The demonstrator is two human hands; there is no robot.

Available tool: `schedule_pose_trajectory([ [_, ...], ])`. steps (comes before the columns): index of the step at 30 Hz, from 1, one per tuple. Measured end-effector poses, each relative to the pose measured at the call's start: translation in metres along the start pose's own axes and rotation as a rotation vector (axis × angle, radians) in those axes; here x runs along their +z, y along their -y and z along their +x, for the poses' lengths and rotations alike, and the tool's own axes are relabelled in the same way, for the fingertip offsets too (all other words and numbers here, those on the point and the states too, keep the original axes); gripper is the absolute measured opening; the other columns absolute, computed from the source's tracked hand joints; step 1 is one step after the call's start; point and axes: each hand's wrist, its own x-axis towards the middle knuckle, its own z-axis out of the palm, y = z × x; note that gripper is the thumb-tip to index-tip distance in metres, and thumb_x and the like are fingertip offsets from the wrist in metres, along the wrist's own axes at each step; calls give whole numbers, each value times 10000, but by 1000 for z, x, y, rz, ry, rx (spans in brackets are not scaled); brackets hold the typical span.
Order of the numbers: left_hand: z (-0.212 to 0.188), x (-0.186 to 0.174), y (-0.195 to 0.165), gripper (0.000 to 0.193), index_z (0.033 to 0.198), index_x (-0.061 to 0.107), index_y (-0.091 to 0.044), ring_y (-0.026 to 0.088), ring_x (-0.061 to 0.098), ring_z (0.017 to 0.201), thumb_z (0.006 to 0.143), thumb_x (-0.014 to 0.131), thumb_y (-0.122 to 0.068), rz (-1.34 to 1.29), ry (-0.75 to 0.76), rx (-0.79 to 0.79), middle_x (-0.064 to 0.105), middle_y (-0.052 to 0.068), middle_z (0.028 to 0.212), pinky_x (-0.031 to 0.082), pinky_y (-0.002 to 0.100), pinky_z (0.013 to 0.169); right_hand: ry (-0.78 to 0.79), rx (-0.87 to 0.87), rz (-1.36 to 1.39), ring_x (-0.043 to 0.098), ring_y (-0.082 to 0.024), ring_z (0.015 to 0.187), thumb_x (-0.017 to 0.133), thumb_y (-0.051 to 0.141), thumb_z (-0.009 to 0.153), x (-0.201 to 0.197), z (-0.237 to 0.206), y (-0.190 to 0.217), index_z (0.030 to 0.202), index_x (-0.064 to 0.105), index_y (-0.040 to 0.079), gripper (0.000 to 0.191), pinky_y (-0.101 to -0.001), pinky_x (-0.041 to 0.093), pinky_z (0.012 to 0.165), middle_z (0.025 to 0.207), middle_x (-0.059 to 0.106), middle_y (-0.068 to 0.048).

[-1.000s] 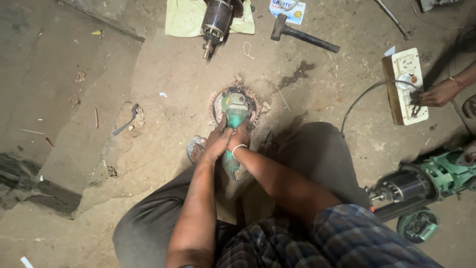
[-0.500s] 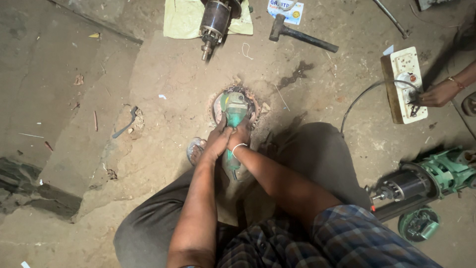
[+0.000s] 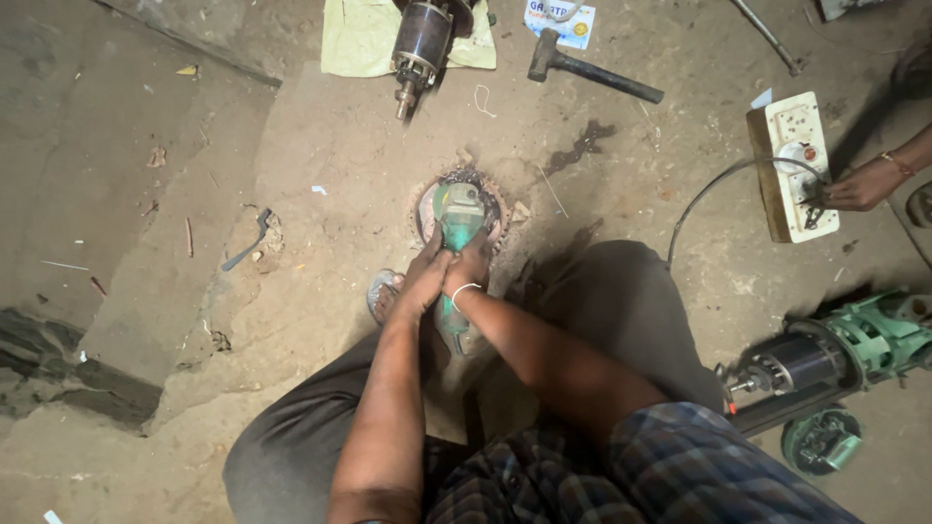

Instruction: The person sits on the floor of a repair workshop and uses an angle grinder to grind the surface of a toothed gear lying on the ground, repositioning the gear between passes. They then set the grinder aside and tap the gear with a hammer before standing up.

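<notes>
Both my hands grip a green angle grinder (image 3: 456, 221) held nose-down on the dirt floor between my knees. My left hand (image 3: 422, 281) wraps the body from the left. My right hand (image 3: 469, 267), with a white band at the wrist, clasps it from the right. The grinder's head rests over a round rusty metal part (image 3: 497, 209) lying on the ground. The tool's lower body (image 3: 454, 325) shows under my wrists.
A motor armature (image 3: 420, 44) lies on yellow paper at the top, a hammer (image 3: 587, 66) beside it. At right, another person's hand (image 3: 859, 186) touches a white socket board (image 3: 798, 160) with a cable. A green motor (image 3: 854, 349) lies at lower right.
</notes>
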Motion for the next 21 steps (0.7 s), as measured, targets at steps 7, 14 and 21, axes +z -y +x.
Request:
schedule_pose_trajectory([
  [7,-3,1,1,777,1588,325,-100,311,457,1452,895,594,-325,-60,1,40,489,236,1545,337,324,1172,-9,-17,20,534,-481,1241,701,204,803,-5,-4,3,1477,369,-33,788,-490,451,1043,1352,508,-333],
  [14,-6,-1,-2,788,1592,332,-120,306,481,1436,885,600,-345,-52,12,7,511,234,1525,351,320,1164,11,17,6,561,-464,1223,678,196,833,-4,-6,3,1440,409,-34,703,-486,469,1035,1336,531,-314],
  [21,-8,0,-2,780,1587,350,-134,306,455,1446,879,603,-346,-47,9,-9,487,219,1545,332,319,1172,50,113,38,592,-434,1213,658,215,885,-10,-9,11,1415,441,-26,621,-482,483,1032,1317,571,-285],
])
